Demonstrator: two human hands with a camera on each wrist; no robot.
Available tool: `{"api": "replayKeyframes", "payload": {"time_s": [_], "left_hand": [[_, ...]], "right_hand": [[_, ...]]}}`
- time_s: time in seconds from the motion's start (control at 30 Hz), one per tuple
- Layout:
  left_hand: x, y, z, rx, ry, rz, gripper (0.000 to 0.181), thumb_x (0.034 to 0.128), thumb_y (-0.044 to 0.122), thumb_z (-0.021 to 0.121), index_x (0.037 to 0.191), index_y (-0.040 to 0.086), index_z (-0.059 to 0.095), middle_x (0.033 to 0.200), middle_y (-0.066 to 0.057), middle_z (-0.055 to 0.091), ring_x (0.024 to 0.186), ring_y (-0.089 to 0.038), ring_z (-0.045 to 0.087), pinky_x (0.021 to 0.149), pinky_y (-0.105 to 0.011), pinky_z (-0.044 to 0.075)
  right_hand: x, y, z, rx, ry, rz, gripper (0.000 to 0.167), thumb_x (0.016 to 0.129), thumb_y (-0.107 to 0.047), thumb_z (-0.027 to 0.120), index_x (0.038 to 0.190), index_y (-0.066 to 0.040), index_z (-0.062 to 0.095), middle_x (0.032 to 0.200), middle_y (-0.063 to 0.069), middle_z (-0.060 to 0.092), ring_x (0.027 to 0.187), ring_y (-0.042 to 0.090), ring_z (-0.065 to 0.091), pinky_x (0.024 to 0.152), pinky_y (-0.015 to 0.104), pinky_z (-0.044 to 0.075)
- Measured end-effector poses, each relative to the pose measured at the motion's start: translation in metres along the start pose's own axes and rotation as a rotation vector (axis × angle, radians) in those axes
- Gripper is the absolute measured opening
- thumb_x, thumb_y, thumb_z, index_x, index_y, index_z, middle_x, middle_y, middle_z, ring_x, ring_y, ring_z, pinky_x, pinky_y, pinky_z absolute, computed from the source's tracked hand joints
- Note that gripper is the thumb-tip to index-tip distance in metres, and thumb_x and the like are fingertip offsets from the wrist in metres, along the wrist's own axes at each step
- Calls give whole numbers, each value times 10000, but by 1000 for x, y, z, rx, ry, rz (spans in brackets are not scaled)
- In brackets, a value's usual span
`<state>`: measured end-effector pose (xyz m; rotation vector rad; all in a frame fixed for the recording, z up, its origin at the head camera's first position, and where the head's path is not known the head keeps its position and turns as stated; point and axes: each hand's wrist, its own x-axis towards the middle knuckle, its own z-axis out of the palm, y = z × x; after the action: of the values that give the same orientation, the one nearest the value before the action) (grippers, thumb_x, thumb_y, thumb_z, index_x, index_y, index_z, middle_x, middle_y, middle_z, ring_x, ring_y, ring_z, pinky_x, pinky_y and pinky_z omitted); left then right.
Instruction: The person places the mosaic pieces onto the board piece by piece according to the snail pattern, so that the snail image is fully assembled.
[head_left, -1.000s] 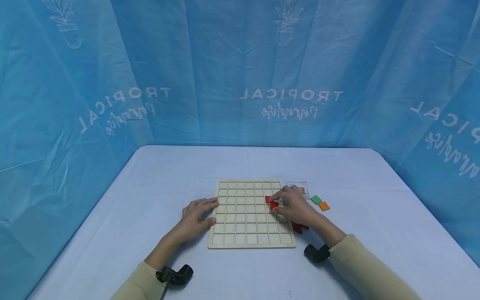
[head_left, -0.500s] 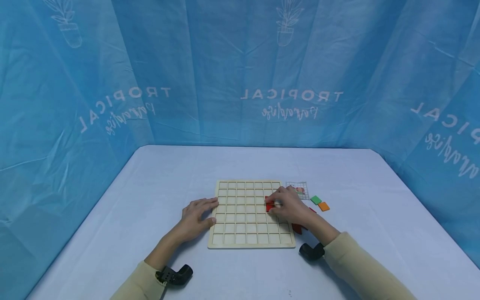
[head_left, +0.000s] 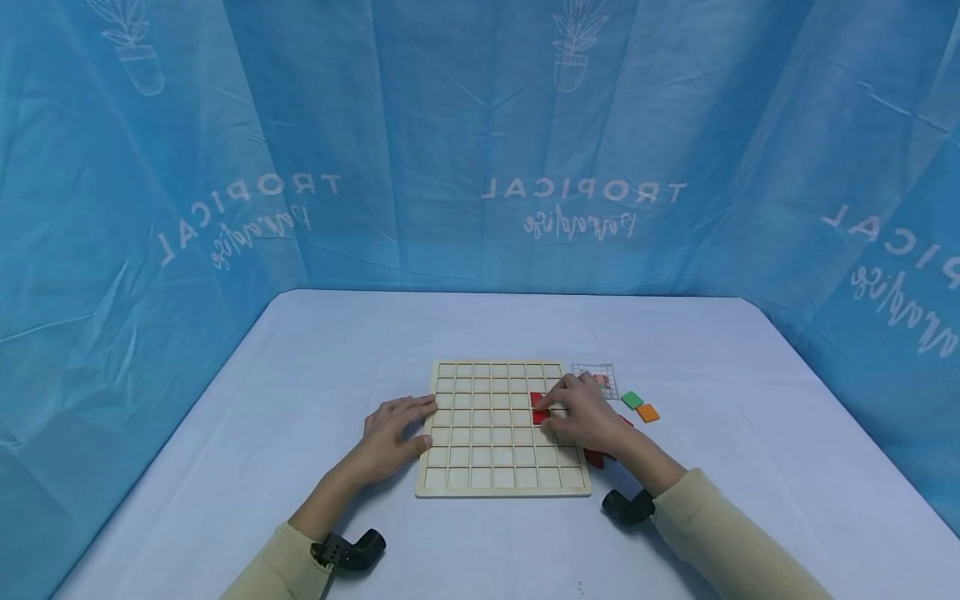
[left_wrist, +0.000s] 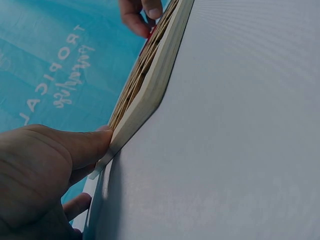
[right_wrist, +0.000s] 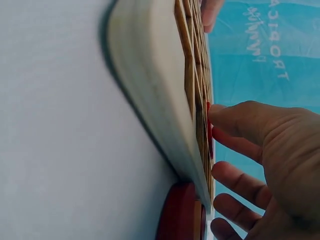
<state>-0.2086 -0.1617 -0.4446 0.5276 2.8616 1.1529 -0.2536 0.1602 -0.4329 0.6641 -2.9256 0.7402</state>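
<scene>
A pale wooden grid board (head_left: 480, 493) lies on the white table. My left hand (head_left: 393, 437) rests along its left edge, fingers extended; in the left wrist view the thumb (left_wrist: 95, 142) touches the rim. Two red square tiles sit in neighbouring cells toward the board's right side, the far tile (head_left: 536, 398) directly behind the near tile (head_left: 541, 416). My right hand (head_left: 588, 412) is over that side, thumb and index fingertips touching the near tile, which looks seated in its cell. In the right wrist view a red tile (right_wrist: 209, 142) shows beside the thumb, and the other fingers are loosely bent.
A printed grid card (head_left: 606, 383) lies beyond the board's right edge. Near it are a green tile (head_left: 632, 400) and an orange tile (head_left: 647, 412). More red tiles (head_left: 595, 458) lie by the right edge, partly under the right forearm. Blue curtains surround the table.
My right hand has brought the tilted red tile left and down into the cell in front of the other red tile, then shifted slightly back right. The left hand has stayed still.
</scene>
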Motion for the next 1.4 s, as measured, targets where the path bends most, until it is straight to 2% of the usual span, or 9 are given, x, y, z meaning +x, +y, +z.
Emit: {"api": "replayKeyframes", "payload": {"time_s": [0.17, 0.27, 0.43, 0.57, 0.73, 1.0, 1.13, 1.4], "left_hand": [[0, -1, 0, 3, -5, 2, 493, 899, 181, 628, 1366, 89, 498, 1482, -68, 420, 1384, -370, 243, 1081, -603, 95], [1, -1, 0, 3, -7, -1, 494, 900, 182, 628, 1367, 92, 497, 1483, -67, 419, 1386, -370, 240, 1085, -601, 90], [0, 0, 0, 8, 3, -1, 498, 893, 172, 636, 1363, 83, 500, 1478, -76, 425, 1381, -376, 247, 1080, -599, 100], [0, 2, -1, 2, 7, -5, 501, 887, 164, 641, 1362, 82, 503, 1478, -81, 425, 1379, -375, 250, 1081, -593, 101], [0, 1, -1, -5, 1, -8, 504, 890, 166, 637, 1367, 85, 497, 1483, -72, 418, 1386, -370, 242, 1085, -592, 93], [-1, -1, 0, -8, 13, 15, 501, 885, 150, 641, 1360, 73, 503, 1475, -83, 428, 1376, -380, 254, 1070, -605, 105], [-1, 0, -1, -13, 13, 13, 499, 886, 150, 640, 1359, 73, 504, 1477, -83, 426, 1377, -380, 250, 1069, -606, 101], [-1, -1, -1, -5, 2, 10, 499, 894, 167, 632, 1367, 86, 496, 1487, -76, 413, 1383, -381, 240, 1074, -612, 93]], "right_hand": [[-4, 2, -4, 6, 15, 6, 167, 781, -241, 740, 945, -269, 738, 1032, -14, 573, 983, 198, 415, 781, 363, 360], [-9, 6, -13, 32, 49, 23, 191, 788, -242, 737, 979, -241, 736, 1055, 6, 578, 1025, 218, 407, 806, 395, 368], [-23, 16, -35, 44, 91, 100, 256, 790, -245, 741, 1035, -176, 723, 1104, 61, 570, 1079, 258, 383, 833, 445, 409], [-36, 33, -52, 28, 100, 187, 300, 786, -247, 750, 1071, -161, 709, 1140, 94, 558, 1091, 276, 385, 837, 477, 478], [-54, 63, -63, 9, 103, 250, 315, 801, -223, 738, 1098, -129, 692, 1155, 145, 550, 1083, 305, 398, 834, 504, 489], [-73, 98, -70, 28, 39, 331, 395, 807, -276, 729, 1156, -107, 654, 1175, 181, 541, 1123, 360, 383, 827, 521, 488], [-73, 105, -71, 40, 13, 334, 391, 813, -260, 721, 1164, -105, 648, 1156, 179, 543, 1095, 345, 392, 808, 485, 483], [-65, 111, -69, -1, -15, 302, 397, 793, -224, 729, 1170, -127, 652, 1134, 182, 551, 1058, 336, 408, 773, 444, 463]]}}
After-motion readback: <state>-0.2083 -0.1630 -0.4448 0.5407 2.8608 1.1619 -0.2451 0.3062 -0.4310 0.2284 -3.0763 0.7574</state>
